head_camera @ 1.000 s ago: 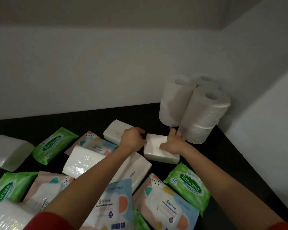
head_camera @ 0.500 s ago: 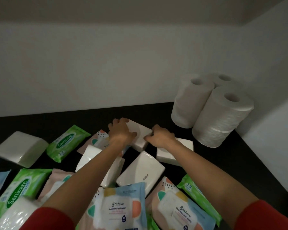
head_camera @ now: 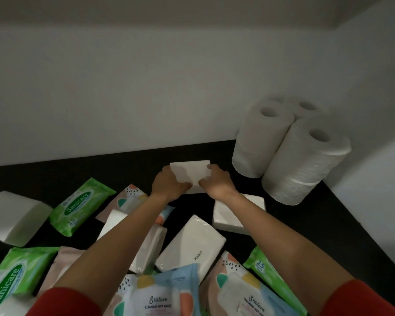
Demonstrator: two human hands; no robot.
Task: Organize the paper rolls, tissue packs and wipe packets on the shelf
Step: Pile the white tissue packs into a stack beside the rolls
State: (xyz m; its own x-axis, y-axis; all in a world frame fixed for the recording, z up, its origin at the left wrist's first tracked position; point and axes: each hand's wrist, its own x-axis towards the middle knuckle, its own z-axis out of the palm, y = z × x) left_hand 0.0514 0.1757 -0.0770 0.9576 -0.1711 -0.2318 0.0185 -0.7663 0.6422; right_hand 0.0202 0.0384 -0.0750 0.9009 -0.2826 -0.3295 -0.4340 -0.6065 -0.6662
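Holding a white tissue pack (head_camera: 189,174) toward the back of the dark shelf (head_camera: 100,169), left grip (head_camera: 169,187) and right grip (head_camera: 217,184) clamped on its sides, with paper rolls (head_camera: 258,142) near on the right, wipe packets (head_camera: 80,204) crowding the front and bare room along the wall (head_camera: 146,99).

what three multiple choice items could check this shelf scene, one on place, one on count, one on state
1. Where do the paper rolls stand on the shelf?
A: front left. B: back right corner. C: dead centre.
2. How many roll stacks show?
A: one. B: six. C: three.
3. The left hand and right hand:
A: grip one white tissue pack together. B: hang idle. C: each hold a cup.
Answers: 1 B, they stand far right at the back; 2 C, three hollow tops are visible; 3 A, both curl over the pack's edges.
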